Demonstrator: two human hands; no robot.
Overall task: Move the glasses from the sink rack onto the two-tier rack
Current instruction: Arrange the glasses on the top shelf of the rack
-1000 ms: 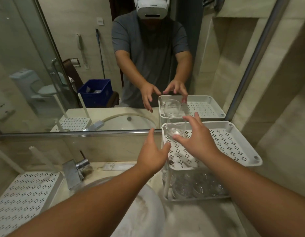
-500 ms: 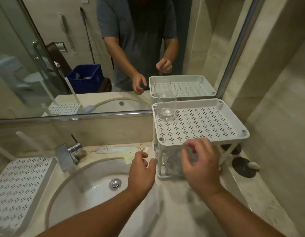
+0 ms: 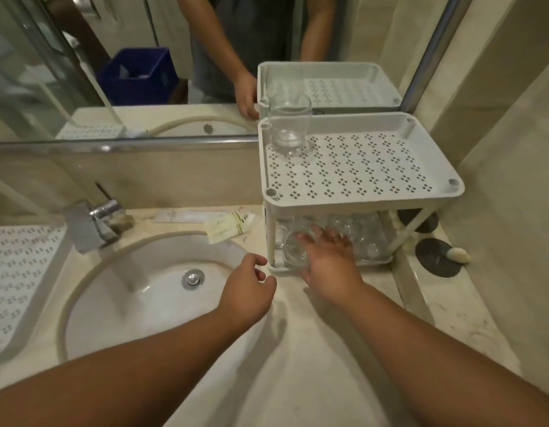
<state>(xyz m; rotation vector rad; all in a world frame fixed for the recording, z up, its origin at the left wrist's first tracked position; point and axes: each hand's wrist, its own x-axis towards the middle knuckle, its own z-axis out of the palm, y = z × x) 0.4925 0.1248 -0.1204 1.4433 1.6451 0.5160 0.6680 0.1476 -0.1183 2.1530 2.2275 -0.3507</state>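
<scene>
The white two-tier rack (image 3: 362, 197) stands on the counter to the right of the sink. One clear glass (image 3: 289, 126) stands upright in the back left corner of its perforated top tier. Several clear glasses (image 3: 358, 234) crowd the lower tier. My right hand (image 3: 328, 260) reaches into the front of the lower tier, fingers spread, its thumb side touching a glass (image 3: 293, 252) at the front left. My left hand (image 3: 250, 286) hovers over the counter just left of the rack's front leg, loosely curled and holding nothing. The sink rack (image 3: 19, 272), a white perforated tray at far left, shows no glasses.
The round basin (image 3: 150, 291) and chrome tap (image 3: 93, 221) lie between the two racks. Paper sachets (image 3: 227, 224) rest behind the basin. Two dark round coasters (image 3: 438, 257), one bearing a small soap, sit right of the rack. A mirror backs the counter.
My right hand has dropped from the glass on the top tier down into the lower tier. My left hand has also lowered, and my view has tilted down towards the counter.
</scene>
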